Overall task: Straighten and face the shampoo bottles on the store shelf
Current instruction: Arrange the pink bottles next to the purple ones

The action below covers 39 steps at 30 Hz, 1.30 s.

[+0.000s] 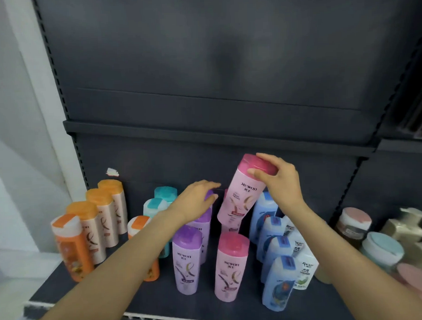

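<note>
Just right of the frame's centre the right hand (279, 178) has its grip closed around the dark pink cap of a pink shampoo bottle (240, 197), which is tilted with its top leaning right and held above the dark shelf (109, 291); its label reads "MEWON". The left hand (195, 201) reaches in at centre, fingers fairly straight and laid over the cap of a purple bottle (203, 223) in the back row, its grip loose rather than clamped. Below them, in the lower centre, a second purple bottle (186, 260) and a second pink bottle (230, 268) stand upright side by side, both labelled "MEWON" and facing forward. At lower right a row of blue bottles (279, 277) runs back towards the shelf wall, with white bottles (304, 269) just beside them whose label is too blurred to read with certainty. At centre left stand teal-capped bottles (159, 200), partly hidden by the left forearm, and at far left a file of orange-capped bottles (103, 217) with an orange bottle (72, 248) in front. At the right edge sit round jars (380, 249) with pink and pale blue lids. What the bottles hold cannot be seen. A white scrap (112, 172) sticks to the back panel at upper left of the bottles.
</note>
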Motion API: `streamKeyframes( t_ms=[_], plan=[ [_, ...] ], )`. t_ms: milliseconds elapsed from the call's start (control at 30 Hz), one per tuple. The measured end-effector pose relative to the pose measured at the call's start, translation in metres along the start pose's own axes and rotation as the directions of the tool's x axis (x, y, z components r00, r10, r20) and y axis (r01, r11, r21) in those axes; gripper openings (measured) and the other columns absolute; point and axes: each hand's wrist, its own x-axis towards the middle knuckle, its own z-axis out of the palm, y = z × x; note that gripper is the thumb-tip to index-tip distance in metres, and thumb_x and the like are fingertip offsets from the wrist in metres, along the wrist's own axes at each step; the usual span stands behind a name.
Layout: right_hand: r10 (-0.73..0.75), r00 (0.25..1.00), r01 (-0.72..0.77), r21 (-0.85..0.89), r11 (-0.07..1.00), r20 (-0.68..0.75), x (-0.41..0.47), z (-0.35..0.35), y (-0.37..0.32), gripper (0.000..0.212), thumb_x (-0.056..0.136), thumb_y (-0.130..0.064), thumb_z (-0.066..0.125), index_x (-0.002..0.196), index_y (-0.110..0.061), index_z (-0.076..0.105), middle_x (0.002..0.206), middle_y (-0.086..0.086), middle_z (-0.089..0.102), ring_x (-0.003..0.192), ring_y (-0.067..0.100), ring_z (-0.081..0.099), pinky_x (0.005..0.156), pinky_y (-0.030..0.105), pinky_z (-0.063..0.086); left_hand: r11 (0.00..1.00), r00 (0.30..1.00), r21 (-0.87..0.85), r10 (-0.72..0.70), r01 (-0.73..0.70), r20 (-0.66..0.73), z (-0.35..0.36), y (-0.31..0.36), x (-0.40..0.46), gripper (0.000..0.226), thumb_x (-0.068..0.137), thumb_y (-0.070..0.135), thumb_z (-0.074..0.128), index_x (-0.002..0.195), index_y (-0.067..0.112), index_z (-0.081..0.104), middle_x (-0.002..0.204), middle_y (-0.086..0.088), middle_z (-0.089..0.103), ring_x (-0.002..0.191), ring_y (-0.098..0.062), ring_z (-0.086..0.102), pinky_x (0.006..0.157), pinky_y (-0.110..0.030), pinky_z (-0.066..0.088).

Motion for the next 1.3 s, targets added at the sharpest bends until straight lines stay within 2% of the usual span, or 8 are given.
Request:
streamKeyframes(
  t_ms=[133,333,633,833,933,1033,1167,1300],
  plan=[
    [-0.005,0.998,0.016,0.179,0.984,-0.062,-0.006,-0.015,-0.014,0.039,0.076,-0.016,0.077,0.113,-0.025,0.066,0.109,-0.001,0.067,0.096,0.010,0.063,0.090,0.027,0.050,0.998,0.999,-0.066,0.016,-0.013,0.046,0.004,0.018,-0.006,0.075,0.090,0.029,0.061,0.150,0.014,0.018,0.154,-0.003,0.028,0.140,-0.019,0.028,0.111,-0.023,0.021],
    [0.044,0.998,-0.022,0.429,0.903,-0.043,-0.022,-0.028,-0.019,0.038,0.079,-0.011,0.073,0.115,-0.022,0.065,0.112,0.001,0.069,0.103,0.013,0.065,0.091,0.033,0.051,0.981,0.994,-0.187,0.037,-0.056,-0.103,0.000,0.026,-0.018,0.060,0.077,0.028,0.075,0.129,0.018,0.046,0.118,0.000,0.059,0.108,-0.018,0.056,0.084,-0.024,0.041],
    [0.372,0.903,-0.429,0.422,0.799,0.213,-0.056,-0.017,0.003,0.051,0.084,-0.041,0.066,0.127,-0.023,0.046,0.122,0.007,0.057,0.105,0.020,0.064,0.084,0.031,0.056,0.900,0.931,0.426,0.075,0.092,-0.357,-0.010,0.040,-0.052,0.056,0.080,0.045,0.067,0.129,0.032,0.045,0.117,0.009,0.052,0.108,-0.015,0.044,0.063,-0.027,0.038],
    [0.473,0.850,-0.485,0.694,0.533,0.231,-0.060,-0.016,-0.004,0.047,0.086,-0.020,0.068,0.127,-0.009,0.047,0.104,0.012,0.058,0.083,0.022,0.068,0.078,0.038,0.058,0.814,0.877,0.580,0.280,-0.001,-0.391,-0.018,0.035,-0.055,0.066,0.052,0.039,0.089,0.111,0.025,0.063,0.098,0.004,0.064,0.086,-0.022,0.057,0.062,-0.034,0.047],
    [0.459,0.864,-0.441,0.748,0.496,0.205,-0.059,-0.016,-0.007,0.041,0.087,-0.010,0.065,0.126,-0.008,0.051,0.100,0.008,0.058,0.081,0.017,0.065,0.079,0.041,0.057,0.928,0.951,0.346,-0.026,0.137,-0.308,-0.023,0.031,-0.056,0.065,0.070,0.046,0.076,0.127,0.030,0.050,0.119,0.005,0.053,0.110,-0.023,0.047,0.086,-0.036,0.043],
    [0.451,0.872,-0.414,0.774,0.479,0.187,-0.062,-0.017,-0.006,0.040,0.088,-0.009,0.064,0.126,-0.011,0.052,0.108,0.010,0.058,0.086,0.018,0.065,0.075,0.037,0.058,0.969,0.941,-0.049,-0.247,0.243,-0.229,-0.029,0.019,-0.061,0.065,0.067,0.045,0.079,0.124,0.028,0.052,0.110,0.005,0.056,0.104,-0.019,0.053,0.084,-0.029,0.044],
    [0.455,0.872,-0.392,0.813,0.431,0.179,-0.065,-0.017,0.003,0.040,0.089,-0.009,0.062,0.127,-0.012,0.052,0.117,0.011,0.057,0.096,0.020,0.063,0.069,0.033,0.060,0.684,0.922,-0.683,-0.386,0.256,-0.042,-0.034,0.017,-0.070,0.057,0.079,0.024,0.074,0.130,0.019,0.050,0.111,0.000,0.059,0.092,-0.014,0.064,0.074,-0.023,0.056],
    [0.482,0.842,-0.431,0.838,0.335,0.240,-0.064,-0.013,0.012,0.037,0.093,-0.007,0.055,0.128,0.001,0.046,0.114,0.019,0.060,0.092,0.023,0.066,0.067,0.031,0.060,0.546,0.896,-0.832,-0.412,0.096,-0.168,-0.041,0.028,-0.072,0.045,0.079,0.011,0.072,0.122,0.014,0.057,0.113,-0.009,0.063,0.086,-0.010,0.065,0.065,-0.017,0.056]
  ],
)
